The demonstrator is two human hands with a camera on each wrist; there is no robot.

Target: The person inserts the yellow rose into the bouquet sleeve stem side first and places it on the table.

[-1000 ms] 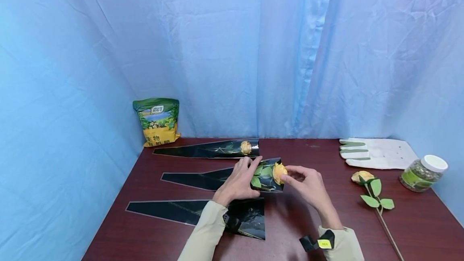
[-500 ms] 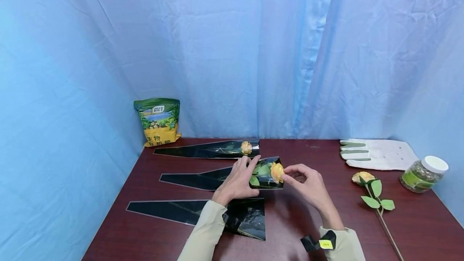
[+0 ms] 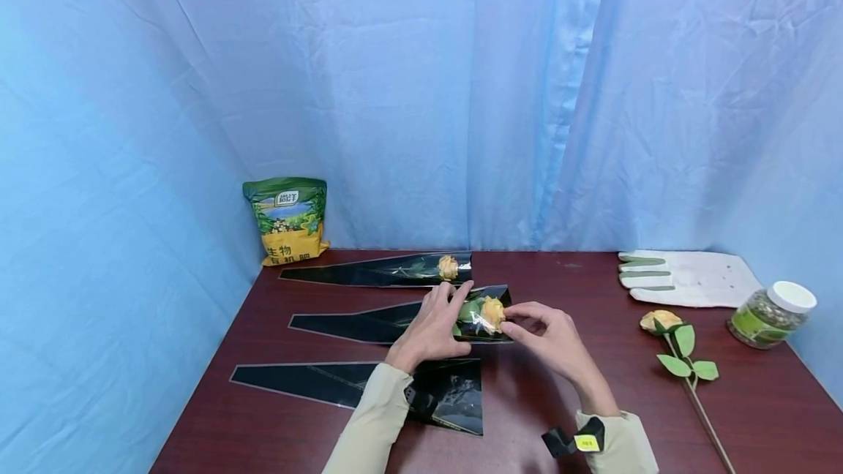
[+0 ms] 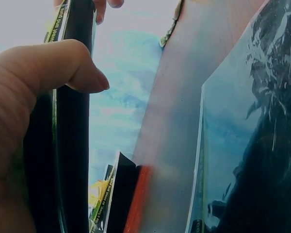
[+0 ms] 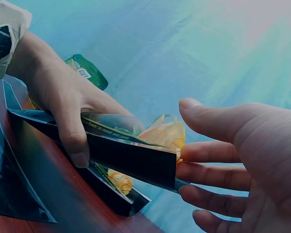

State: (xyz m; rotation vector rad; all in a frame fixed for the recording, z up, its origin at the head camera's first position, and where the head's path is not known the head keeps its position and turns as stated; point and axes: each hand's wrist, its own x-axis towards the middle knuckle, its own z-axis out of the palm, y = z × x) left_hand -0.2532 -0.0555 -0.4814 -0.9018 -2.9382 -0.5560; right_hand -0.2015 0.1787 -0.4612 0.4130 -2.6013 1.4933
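Note:
My left hand (image 3: 431, 324) grips the middle flower sleeve (image 3: 369, 324), black-backed with a clear front, its thumb across the near edge in the left wrist view. A yellow rose (image 3: 492, 314) lies in this sleeve, its head just inside the wide right end and green leaves behind it. The stem is hidden under my left hand. At the sleeve's mouth, my right hand (image 3: 549, 335) touches the rose head with extended fingertips. In the right wrist view, its fingers (image 5: 216, 174) are fairly straight and the thumb stands apart from the bloom.
Behind lies another sleeve (image 3: 369, 274) holding a yellow rose; a flat sleeve (image 3: 296, 379) lies nearer me. A loose rose (image 3: 661, 321), a white glove (image 3: 698, 280) and a lidded jar (image 3: 769, 317) are at the right. A green-yellow bag (image 3: 287, 222) stands back left.
My right hand has moved left, and the rose head has slid from the sleeve's mouth deeper into it. My left hand has stayed in place on the sleeve.

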